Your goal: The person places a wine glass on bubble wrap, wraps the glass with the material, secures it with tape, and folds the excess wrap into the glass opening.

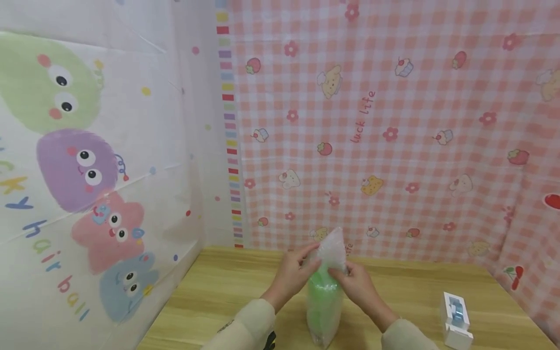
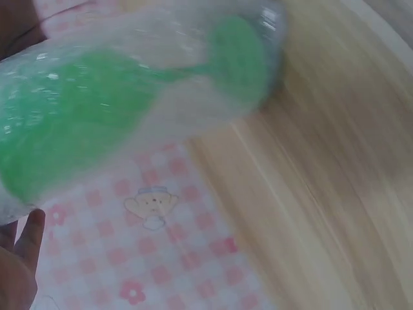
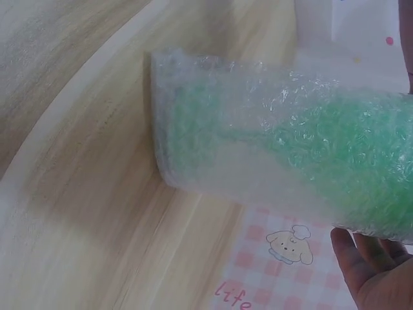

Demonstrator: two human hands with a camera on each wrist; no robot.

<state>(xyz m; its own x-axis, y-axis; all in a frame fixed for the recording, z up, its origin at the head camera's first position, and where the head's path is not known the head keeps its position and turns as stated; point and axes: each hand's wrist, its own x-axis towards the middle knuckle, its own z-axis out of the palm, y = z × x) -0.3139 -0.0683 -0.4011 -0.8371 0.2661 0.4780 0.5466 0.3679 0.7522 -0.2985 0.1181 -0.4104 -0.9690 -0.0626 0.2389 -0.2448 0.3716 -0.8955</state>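
Note:
A green wine glass (image 1: pixel 323 297) stands upright on the table inside a bubble wrap bag (image 1: pixel 334 245), with the wrap's loose top rising above its rim. Both wrist views show the bowl, thin stem and round foot through the cloudy plastic. My left hand (image 1: pixel 293 273) pinches the upper wrap from the left side, thumb in front. On the opposite side my right hand (image 1: pixel 359 286) grips the wrap near the glass's rim, its thumb also in front. Some fingers of both hands are hidden behind the wrap.
A white tape dispenser (image 1: pixel 457 335) with a blue roll (image 1: pixel 457 311) sits at the right of the wooden table (image 1: pixel 227 287). Behind the table hangs a pink checked cloth (image 1: pixel 415 160). A white cartoon-printed sheet (image 1: pixel 175 121) covers the left side.

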